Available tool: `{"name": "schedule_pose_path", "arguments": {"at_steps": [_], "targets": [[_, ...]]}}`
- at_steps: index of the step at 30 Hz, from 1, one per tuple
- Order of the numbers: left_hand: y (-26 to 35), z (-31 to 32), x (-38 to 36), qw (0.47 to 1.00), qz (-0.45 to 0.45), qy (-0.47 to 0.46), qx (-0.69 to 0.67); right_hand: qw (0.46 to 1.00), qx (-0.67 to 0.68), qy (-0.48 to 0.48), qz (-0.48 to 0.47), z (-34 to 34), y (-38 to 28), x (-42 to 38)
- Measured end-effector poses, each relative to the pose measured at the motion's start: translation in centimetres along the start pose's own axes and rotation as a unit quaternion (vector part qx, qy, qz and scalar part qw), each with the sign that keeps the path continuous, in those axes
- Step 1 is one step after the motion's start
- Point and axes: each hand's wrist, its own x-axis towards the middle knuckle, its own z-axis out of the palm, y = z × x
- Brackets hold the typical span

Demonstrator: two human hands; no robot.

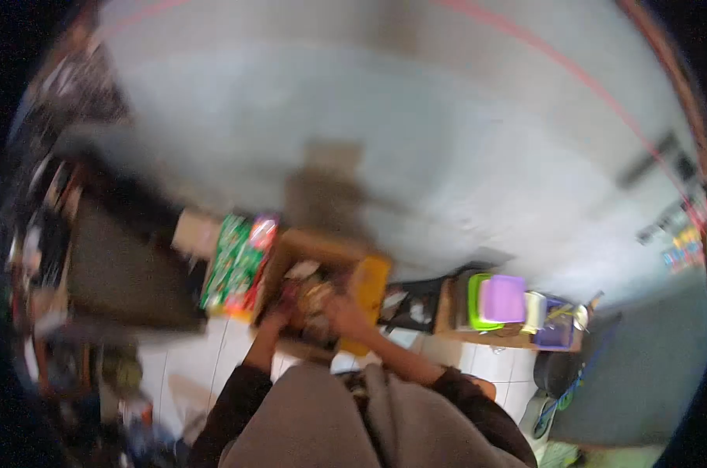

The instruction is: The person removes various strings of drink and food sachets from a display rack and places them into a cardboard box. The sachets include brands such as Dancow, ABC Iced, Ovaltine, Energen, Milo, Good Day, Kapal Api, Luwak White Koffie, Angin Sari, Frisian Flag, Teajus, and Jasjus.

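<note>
A cardboard box (287, 253) with its top uncovered stands low against the wall, holding a jumble of small items (311, 292) too smeared to name. My left hand (279, 316) reaches in over the box's near left side. Inside the right part of the box is my right hand (339, 310), close to a yellow panel (373, 285) at that side. Motion blur hides the fingers of both hands, and whether anything is held does not show.
Left of the box are green and red packages (236, 261) and a small carton (196, 234). To the right, a shelf (486, 337) carries a green container (476, 300) and a purple one (503, 299). A dark flat surface (127, 265) lies farther left, above white floor tiles (186, 366).
</note>
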Motion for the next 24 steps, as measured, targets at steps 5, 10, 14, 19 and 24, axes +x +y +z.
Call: {"name": "schedule_pose_path", "arguments": {"at_steps": [5, 10, 14, 19, 24], "targets": [[9.3, -4.0, 4.0, 0.979, -0.167, 0.032, 0.116, 0.955, 0.106, 0.209, 0.181, -12.4, 9.8, -7.7], [32.2, -2.7, 10.7, 0.977, 0.117, 0.153, -0.093, 0.789, -0.176, 0.49, 0.326, -31.0, 20.3, -20.2], [55.9, -1.2, 12.3, 0.91, 0.391, 0.109, -0.088, 0.644, -0.294, 0.633, 0.313, -46.7, 24.1, -28.5], [78.3, 1.9, 11.5, 0.738, 0.66, 0.128, -0.068, 0.615, -0.31, 0.594, 0.416, -58.3, 30.1, -35.2], [89.9, 7.8, 15.3, 0.839, 0.516, 0.158, 0.065, 0.674, -0.257, 0.467, 0.512, -63.0, 34.0, -36.7]]}}
